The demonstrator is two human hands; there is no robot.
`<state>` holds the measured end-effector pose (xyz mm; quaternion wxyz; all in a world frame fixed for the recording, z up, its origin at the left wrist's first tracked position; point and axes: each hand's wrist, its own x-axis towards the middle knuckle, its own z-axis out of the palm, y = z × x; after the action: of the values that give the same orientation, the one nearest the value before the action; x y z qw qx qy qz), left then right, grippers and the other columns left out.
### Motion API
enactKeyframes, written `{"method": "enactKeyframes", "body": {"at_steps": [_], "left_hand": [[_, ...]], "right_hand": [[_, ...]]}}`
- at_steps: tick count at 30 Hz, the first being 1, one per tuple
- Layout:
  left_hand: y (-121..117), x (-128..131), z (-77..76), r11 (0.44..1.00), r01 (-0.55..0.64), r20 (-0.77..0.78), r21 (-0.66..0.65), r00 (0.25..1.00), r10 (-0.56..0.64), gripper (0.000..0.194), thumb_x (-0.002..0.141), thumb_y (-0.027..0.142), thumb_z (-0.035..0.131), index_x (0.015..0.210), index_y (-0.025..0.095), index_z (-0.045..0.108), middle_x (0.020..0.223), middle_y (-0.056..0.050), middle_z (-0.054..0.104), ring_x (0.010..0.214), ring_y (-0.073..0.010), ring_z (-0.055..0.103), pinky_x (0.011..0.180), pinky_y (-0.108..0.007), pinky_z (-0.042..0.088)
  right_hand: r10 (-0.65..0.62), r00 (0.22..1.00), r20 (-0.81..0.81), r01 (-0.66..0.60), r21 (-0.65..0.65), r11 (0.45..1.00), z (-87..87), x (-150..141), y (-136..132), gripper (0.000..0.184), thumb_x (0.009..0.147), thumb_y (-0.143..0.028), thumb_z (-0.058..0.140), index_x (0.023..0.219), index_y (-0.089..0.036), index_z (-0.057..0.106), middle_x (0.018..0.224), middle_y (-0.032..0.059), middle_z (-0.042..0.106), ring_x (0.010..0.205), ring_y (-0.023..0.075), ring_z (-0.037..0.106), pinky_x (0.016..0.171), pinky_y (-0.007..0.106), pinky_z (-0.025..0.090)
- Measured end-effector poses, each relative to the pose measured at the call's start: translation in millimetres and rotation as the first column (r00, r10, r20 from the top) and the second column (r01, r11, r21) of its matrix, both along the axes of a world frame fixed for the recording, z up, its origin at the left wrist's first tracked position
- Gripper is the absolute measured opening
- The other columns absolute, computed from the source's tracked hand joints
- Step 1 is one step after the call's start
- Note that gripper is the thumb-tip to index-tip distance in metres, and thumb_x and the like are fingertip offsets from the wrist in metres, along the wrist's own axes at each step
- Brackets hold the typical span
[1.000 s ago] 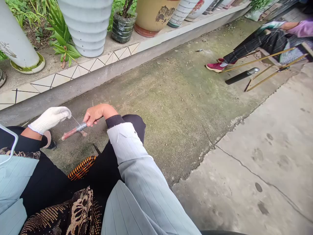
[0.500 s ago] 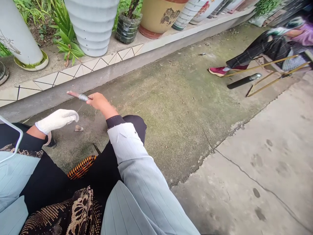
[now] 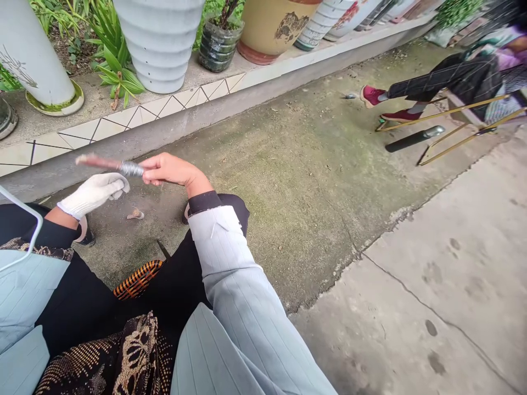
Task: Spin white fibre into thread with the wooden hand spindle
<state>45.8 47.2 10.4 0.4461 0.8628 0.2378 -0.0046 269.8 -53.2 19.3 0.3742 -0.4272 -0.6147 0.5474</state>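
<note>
Daylight out here, mossy concrete floor (image 3: 288,181)!
A low tiled ledge (image 3: 154,109) runs alongside, flowerpots (image 3: 160,46) lined up on top; over right, a cracked, paler slab (image 3: 395,329) and a gold-legged seat (image 3: 465,108).

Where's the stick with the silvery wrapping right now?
In the head view, left of centre, the stick is in the bare right hand, its free end showing above the gloved left hand.

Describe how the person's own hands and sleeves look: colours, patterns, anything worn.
The left hand wears a white glove; the right hand is bare. The right sleeve is pale blue with thin stripes, a paler cuff and a black inner cuff. The left sleeve is pale blue too, with a dark patterned band, then black at the wrist.
</note>
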Motion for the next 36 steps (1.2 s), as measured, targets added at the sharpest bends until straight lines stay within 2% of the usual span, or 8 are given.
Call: {"method": "enactKeyframes", "body": {"at_steps": [3,6,12,17,19,22,29,36], "left_hand": [[-4.7,1.3,2.7,0.997,0.018,-0.001,-0.069,1.0,-0.018,0.034,0.089,0.041,0.042,0.09,0.012,0.059,0.065,0.001,0.049,0.058,-0.0098,0.042,0.056,-0.021,0.036],[-9.6,1.9,7.5,0.983,0.143,-0.013,-0.118,0.989,-0.146,0.035,0.09,0.042,0.043,0.09,0.012,0.06,0.067,0.001,0.05,0.059,-0.0095,0.042,0.055,-0.02,0.036],[-10.2,0.3,14.0,0.982,0.185,-0.093,0.027,0.979,-0.182,0.035,0.088,0.041,0.042,0.087,0.012,0.062,0.069,0.0,0.054,0.059,-0.0099,0.044,0.057,-0.021,0.037],[-1.3,-2.3,8.2,0.976,0.148,-0.11,0.157,0.985,-0.132,0.035,0.086,0.042,0.042,0.088,0.013,0.062,0.088,-0.004,0.063,0.075,-0.0141,0.051,0.071,-0.023,0.041],[3.2,-2.9,4.5,0.991,0.035,-0.084,0.127,0.996,-0.024,0.036,0.085,0.043,0.044,0.087,0.012,0.062,0.082,-0.004,0.062,0.072,-0.0142,0.05,0.067,-0.023,0.041],[6.1,-2.7,1.7,0.992,-0.124,-0.004,0.024,0.992,0.124,0.037,0.088,0.042,0.041,0.091,0.011,0.06,0.065,0.0,0.053,0.06,-0.0112,0.045,0.058,-0.021,0.039],[-8.8,1.9,4.6,0.982,0.19,-0.083,0.023,0.979,-0.187,0.036,0.09,0.041,0.041,0.089,0.012,0.062,0.071,0.0,0.058,0.061,-0.0096,0.046,0.059,-0.02,0.037],[2.1,-8.0,13.5,0.964,0.143,-0.073,0.226,0.989,-0.129,0.037,0.088,0.042,0.041,0.086,0.014,0.065,0.084,-0.002,0.066,0.071,-0.0136,0.053,0.072,-0.023,0.04]], "right_hand": [[-0.43,0.903,-0.017,0.43,0.039,0.902,-3.8,4.7,4.2,0.026,0.09,-0.036,0.05,0.094,-0.012,0.058,0.074,0.0009,0.059,0.055,0.0047,0.045,0.05,0.015,0.035],[-0.531,0.796,0.29,0.563,-0.035,0.825,-11.7,1.6,9.8,0.021,0.09,-0.031,0.048,0.091,-0.013,0.059,0.075,0.0019,0.06,0.057,0.0065,0.047,0.052,0.017,0.036],[-0.02,0.578,0.815,0.298,-0.188,0.936,-14.0,-12.2,11.3,0.013,0.08,-0.023,0.061,0.085,-0.013,0.068,0.077,0.0064,0.065,0.069,0.0134,0.055,0.063,0.024,0.038],[0.521,0.747,0.412,-0.298,-0.493,0.818,-14.0,-13.8,3.9,0.012,0.076,-0.02,0.064,0.085,-0.012,0.069,0.067,-0.0002,0.063,0.052,0.0069,0.049,0.056,0.022,0.038],[0.387,0.898,0.209,-0.318,-0.299,0.9,-11.4,-9.3,1.2,0.018,0.078,-0.024,0.064,0.092,-0.013,0.067,0.068,-0.0024,0.062,0.053,0.0048,0.048,0.054,0.018,0.037],[-0.057,0.996,-0.068,0.054,-0.038,0.998,-5.9,-2.3,0.7,0.025,0.083,-0.033,0.062,0.097,-0.011,0.062,0.069,-0.0027,0.059,0.053,0.0036,0.045,0.05,0.015,0.035],[-0.572,0.805,0.156,0.588,-0.085,0.805,-15.5,-1.5,11.1,0.026,0.091,-0.035,0.048,0.103,-0.014,0.057,0.074,0.0011,0.059,0.057,0.0069,0.048,0.051,0.016,0.037],[0.004,0.572,0.821,0.289,-0.205,0.935,-16.7,-9.2,10.3,0.012,0.079,-0.024,0.06,0.082,-0.014,0.067,0.076,0.0042,0.065,0.063,0.0106,0.052,0.057,0.022,0.035]]}}
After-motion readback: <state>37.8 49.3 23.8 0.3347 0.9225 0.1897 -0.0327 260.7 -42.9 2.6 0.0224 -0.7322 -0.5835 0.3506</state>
